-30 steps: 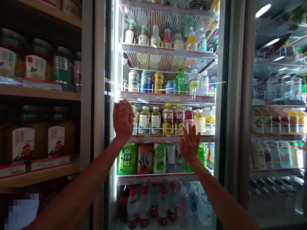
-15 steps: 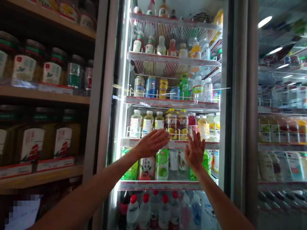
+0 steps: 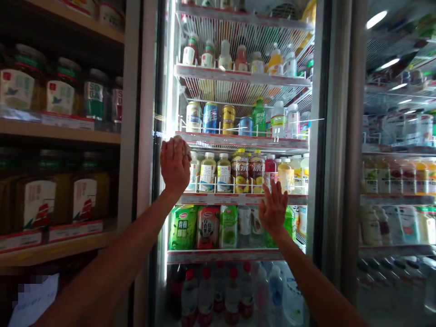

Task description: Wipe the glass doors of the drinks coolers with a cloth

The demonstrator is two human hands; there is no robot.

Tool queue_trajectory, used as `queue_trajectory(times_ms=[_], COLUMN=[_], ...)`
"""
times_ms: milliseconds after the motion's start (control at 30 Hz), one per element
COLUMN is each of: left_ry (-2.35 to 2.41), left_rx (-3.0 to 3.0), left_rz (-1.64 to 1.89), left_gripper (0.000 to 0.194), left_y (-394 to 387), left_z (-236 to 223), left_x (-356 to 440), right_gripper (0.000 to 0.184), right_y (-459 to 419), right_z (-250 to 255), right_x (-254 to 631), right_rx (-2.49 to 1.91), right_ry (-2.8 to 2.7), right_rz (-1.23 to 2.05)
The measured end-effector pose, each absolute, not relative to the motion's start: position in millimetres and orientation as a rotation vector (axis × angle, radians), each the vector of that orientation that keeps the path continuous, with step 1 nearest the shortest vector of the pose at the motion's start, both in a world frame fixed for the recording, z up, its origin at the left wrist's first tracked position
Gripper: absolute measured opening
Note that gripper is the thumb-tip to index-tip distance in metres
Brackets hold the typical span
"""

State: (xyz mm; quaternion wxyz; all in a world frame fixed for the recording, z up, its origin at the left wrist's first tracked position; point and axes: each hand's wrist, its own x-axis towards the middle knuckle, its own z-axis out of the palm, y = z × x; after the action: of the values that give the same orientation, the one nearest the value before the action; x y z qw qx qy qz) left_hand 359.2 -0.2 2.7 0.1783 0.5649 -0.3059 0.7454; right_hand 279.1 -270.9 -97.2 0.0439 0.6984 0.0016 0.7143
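Observation:
My left hand (image 3: 174,170) is raised at the left side of a lit drinks cooler's glass door (image 3: 218,144). Its fingers are curled over a crumpled pale cloth (image 3: 186,148), mostly hidden behind the hand and pressed to the glass. Lower and to the right, my right hand (image 3: 273,210) lies flat against the same glass, fingers spread and holding nothing. Bottled drinks stand behind the glass, among them tea bottles (image 3: 224,172) and brown iced-tea bottles (image 3: 240,170) between the two hands.
A metal door frame (image 3: 146,91) borders the glass on the left. Beyond it, a wooden shelf (image 3: 61,131) carries large display bottles (image 3: 63,88). At the right, past a steel post (image 3: 344,159), another glass-fronted cooler (image 3: 397,200) holds more drinks.
My left hand swept right and down across the glass toward my right hand, then returned up and left. My right hand stayed nearly in place. The view tilted slightly.

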Motion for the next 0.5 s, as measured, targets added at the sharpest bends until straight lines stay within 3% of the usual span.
queue_trajectory(times_ms=[167, 300, 367, 500], left_ry=[-1.595, -0.889, -0.768, -1.536], left_rx=[1.888, 1.681, 1.621, 1.819], left_rz=[2.03, 2.088, 2.086, 2.104], left_gripper=[0.047, 0.048, 0.049, 0.048], left_y=[-1.0, -1.0, -9.3, -24.5], left_z=[-9.0, 5.0, 4.2, -14.3], left_x=[358.4, 362.3, 361.2, 353.9], right_gripper=[0.055, 0.057, 0.056, 0.053], right_y=[-270.4, -270.4, -270.1, -269.8], right_z=[-96.7, -96.8, -96.8, -96.6], right_x=[277.8, 277.1, 277.0, 277.2], right_rx=[2.141, 2.153, 2.153, 2.142], right_ry=[0.004, 0.005, -0.009, -0.006], right_rz=[2.177, 2.169, 2.171, 2.169])
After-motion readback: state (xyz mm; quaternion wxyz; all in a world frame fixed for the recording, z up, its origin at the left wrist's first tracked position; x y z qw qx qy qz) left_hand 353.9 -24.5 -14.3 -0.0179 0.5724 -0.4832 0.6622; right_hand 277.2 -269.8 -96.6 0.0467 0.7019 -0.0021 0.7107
